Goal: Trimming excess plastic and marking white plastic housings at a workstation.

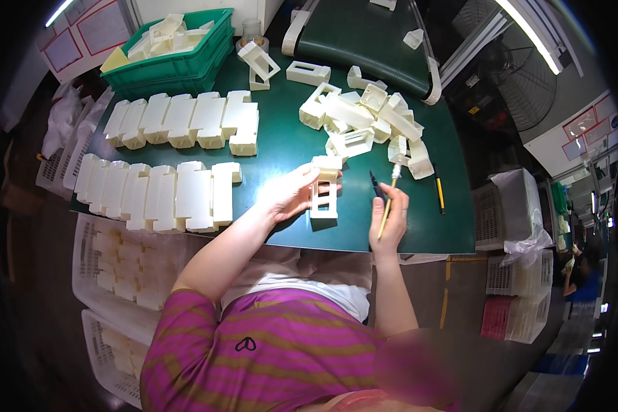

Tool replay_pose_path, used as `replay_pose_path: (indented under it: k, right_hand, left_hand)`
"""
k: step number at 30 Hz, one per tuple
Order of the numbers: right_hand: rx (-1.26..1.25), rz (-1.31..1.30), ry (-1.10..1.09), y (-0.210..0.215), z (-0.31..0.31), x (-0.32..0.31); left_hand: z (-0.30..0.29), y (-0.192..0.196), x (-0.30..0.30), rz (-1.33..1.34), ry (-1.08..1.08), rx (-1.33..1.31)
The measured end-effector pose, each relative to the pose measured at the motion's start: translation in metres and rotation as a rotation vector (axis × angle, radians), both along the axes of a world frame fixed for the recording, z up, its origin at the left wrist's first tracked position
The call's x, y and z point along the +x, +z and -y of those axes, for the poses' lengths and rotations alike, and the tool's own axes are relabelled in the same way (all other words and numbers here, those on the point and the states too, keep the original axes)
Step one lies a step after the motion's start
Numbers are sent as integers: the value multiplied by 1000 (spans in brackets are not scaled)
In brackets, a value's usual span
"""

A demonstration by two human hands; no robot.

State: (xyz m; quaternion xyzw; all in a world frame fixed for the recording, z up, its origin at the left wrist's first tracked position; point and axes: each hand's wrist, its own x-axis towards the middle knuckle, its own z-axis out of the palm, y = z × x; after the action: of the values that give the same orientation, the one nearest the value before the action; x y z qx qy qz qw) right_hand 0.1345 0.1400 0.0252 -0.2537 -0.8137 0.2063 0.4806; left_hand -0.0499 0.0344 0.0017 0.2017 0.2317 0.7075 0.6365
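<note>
In my left hand (290, 195) is a cream plastic housing (327, 163), upright, with a rectangular opening facing me. My fingers wrap its left side and back. My right hand (392, 218), just right of it, is closed on a thin wooden stick (384, 221) with a white wrapped tip. A slim black pen-like tool (375, 182) also lies in that grip, its pointed end toward the housing. Neither tool touches the housing. Beyond my hands lies a loose pile of similar cream housings (350, 112).
Two rows of cream housings (161, 192) line the left of the green table (288, 237). Stacked green crates (213, 55) hold more parts behind them. A dark conveyor belt (364, 38) reaches the far edge. A yellow-and-black pen (440, 194) lies at right. Plastic bins (89, 275) stand below left.
</note>
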Motion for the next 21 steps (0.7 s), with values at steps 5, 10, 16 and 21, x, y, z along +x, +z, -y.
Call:
replay_pose_path:
  k: [5, 10, 16, 21]
  right_hand:
    - [102, 211, -32, 18, 24, -15]
    - [102, 233, -49, 21, 28, -22]
    - [66, 254, -87, 24, 26, -16]
    - [85, 265, -105, 21, 16, -13]
  left_hand:
    - [3, 9, 4, -131, 6, -19]
    - [2, 0, 1, -126, -7, -25]
    - [0, -1, 2, -162, 10, -39]
    - [1, 2, 3, -184, 3, 1]
